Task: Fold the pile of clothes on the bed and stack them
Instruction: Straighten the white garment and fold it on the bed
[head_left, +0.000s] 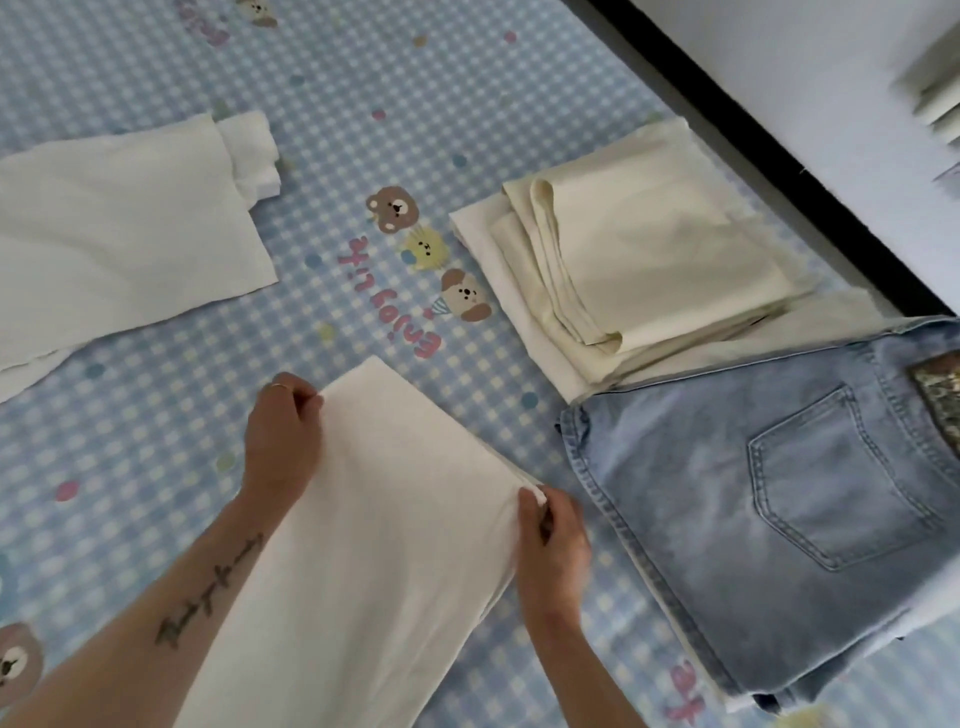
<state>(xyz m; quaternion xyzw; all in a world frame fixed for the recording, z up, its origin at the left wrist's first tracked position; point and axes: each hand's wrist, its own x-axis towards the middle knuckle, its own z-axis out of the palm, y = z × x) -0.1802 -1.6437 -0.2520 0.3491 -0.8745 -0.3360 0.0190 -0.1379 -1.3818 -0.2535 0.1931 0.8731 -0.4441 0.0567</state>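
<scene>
White garment (384, 519): head view; it lay on the bed (156, 467) at about 6 o'clock in the frame, a long folded strip held at its far end by both hands.
Long axis: it ran from 7 o'clock, near the person, up toward 1 o'clock; the far corner pointed to 12 o'clock, toward the printed bears.
Left hand (283, 441): fingers curled and pinching the far-left edge of the strip; a ring showed on one finger.
Right hand (553, 545): fingers and thumb pinching the right-hand edge, just beside the jeans (779, 493).
Step in hand: as I judged it, the fold of this piece was mid-way; the end was gripped, ready to be carried across.
Next move: it likely called for both hands lifting the gripped end together and bringing it back along the long axis toward 7 o'clock, edges kept matched, then smoothing.
Cream stack (649, 249): folded pieces at 2 o'clock, its near edge touching the jeans.
Jeans: folded, at 4 o'clock, back pocket up.
Other white garment (119, 228): at 10 o'clock, lying flat, apparently not yet fully folded.
Progress: by my estimate, well along, with stacking still to come.
</scene>
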